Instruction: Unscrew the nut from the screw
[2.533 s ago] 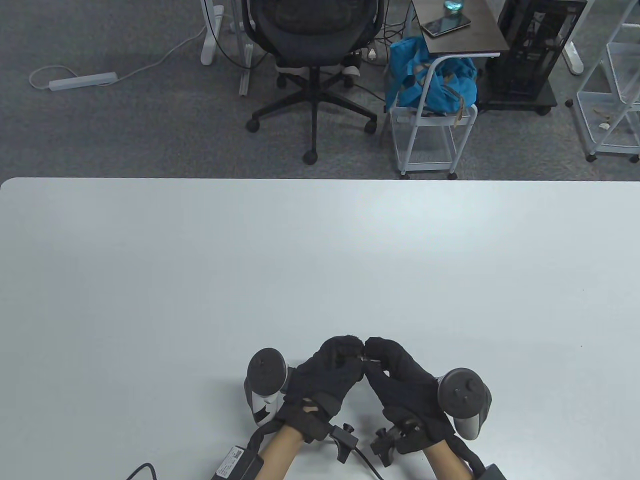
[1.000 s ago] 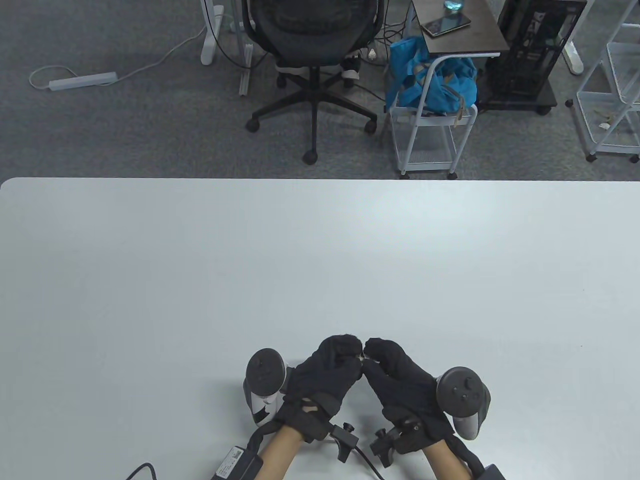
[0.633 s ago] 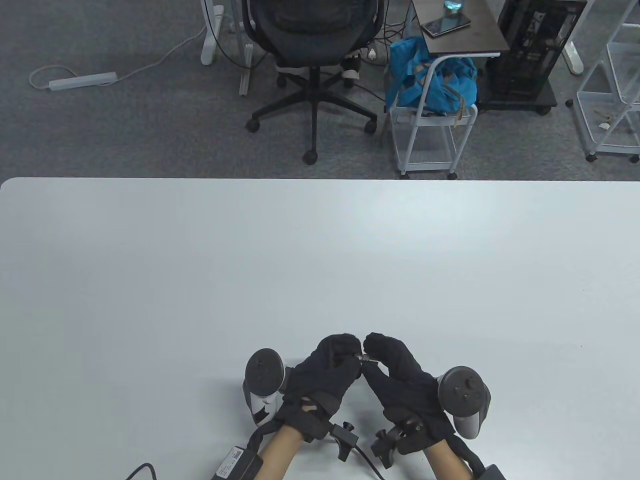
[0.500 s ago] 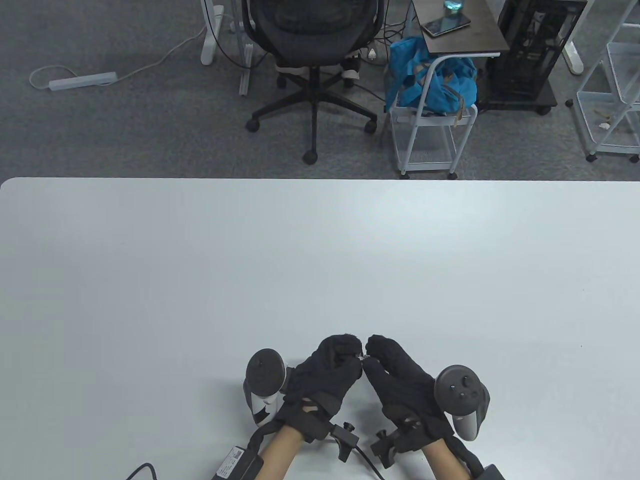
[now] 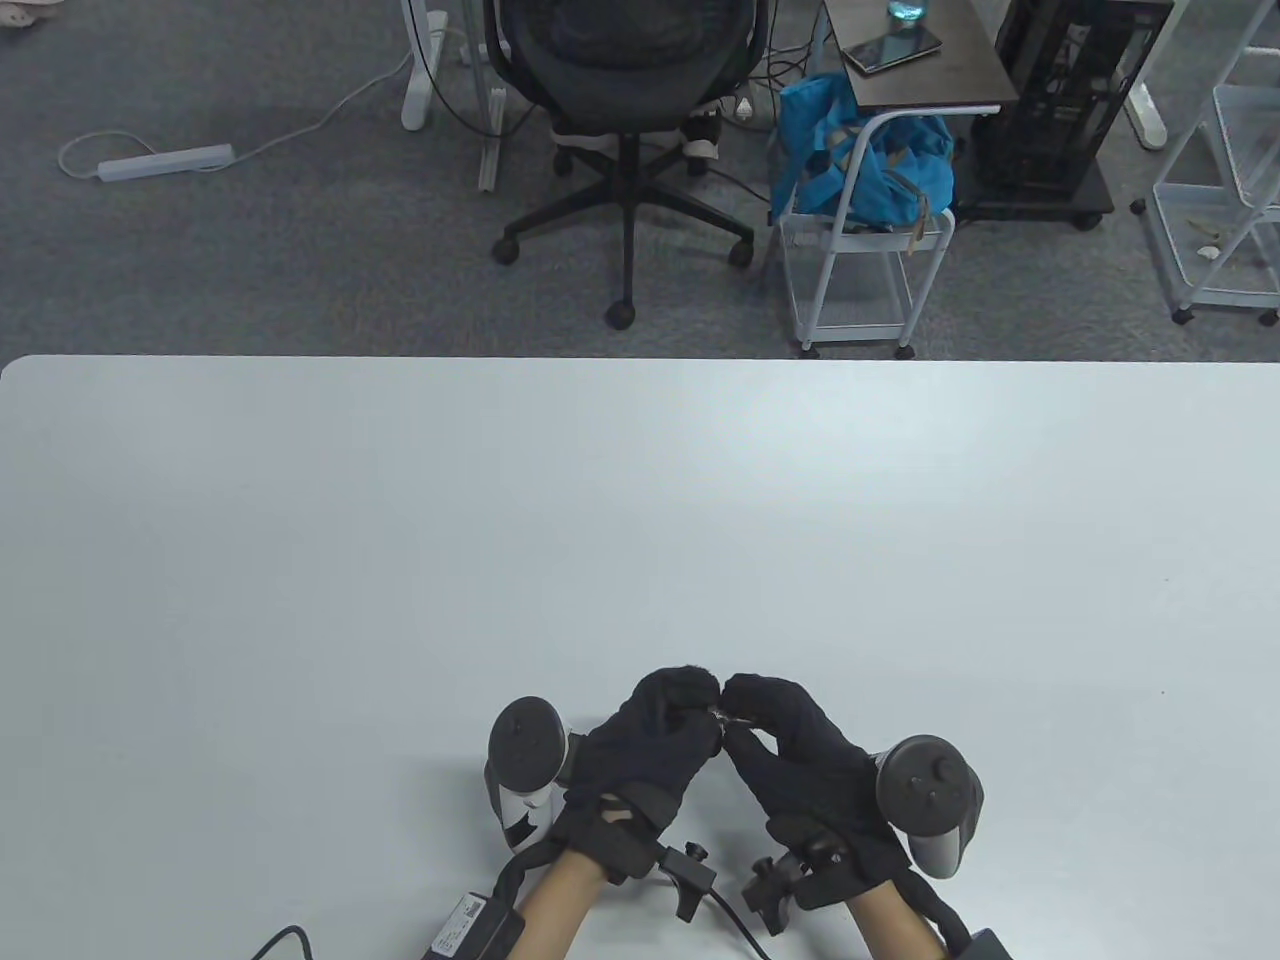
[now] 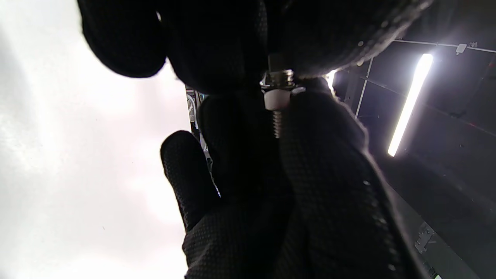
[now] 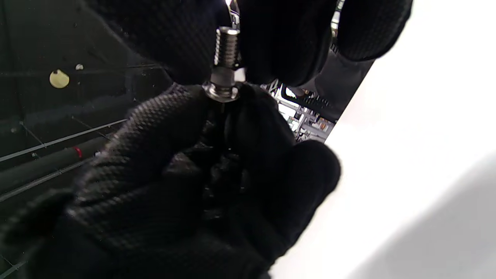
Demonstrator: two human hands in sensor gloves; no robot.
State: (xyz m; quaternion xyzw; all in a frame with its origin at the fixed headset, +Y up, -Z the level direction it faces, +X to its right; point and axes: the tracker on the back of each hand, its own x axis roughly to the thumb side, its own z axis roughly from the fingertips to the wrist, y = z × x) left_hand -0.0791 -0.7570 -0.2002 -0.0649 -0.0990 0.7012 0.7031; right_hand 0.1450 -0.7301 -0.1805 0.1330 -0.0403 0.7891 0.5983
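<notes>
Your hands [image 5: 722,715] meet at the table view's lower centre: left hand [image 5: 655,745] pinches the nut [image 7: 223,90], right hand [image 5: 800,755] the screw [image 7: 227,48]. Since half a second ago the right has rolled back, regripping; the nut's on.

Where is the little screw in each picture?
Table view: screw, tiny glint between the two gloves' fingers, bottom middle.
Left wrist view: screw, top middle, threaded end pointing down.
Right wrist view: screw, top middle, threaded end pointing up.
Shared landmark: the nut on it.
</notes>
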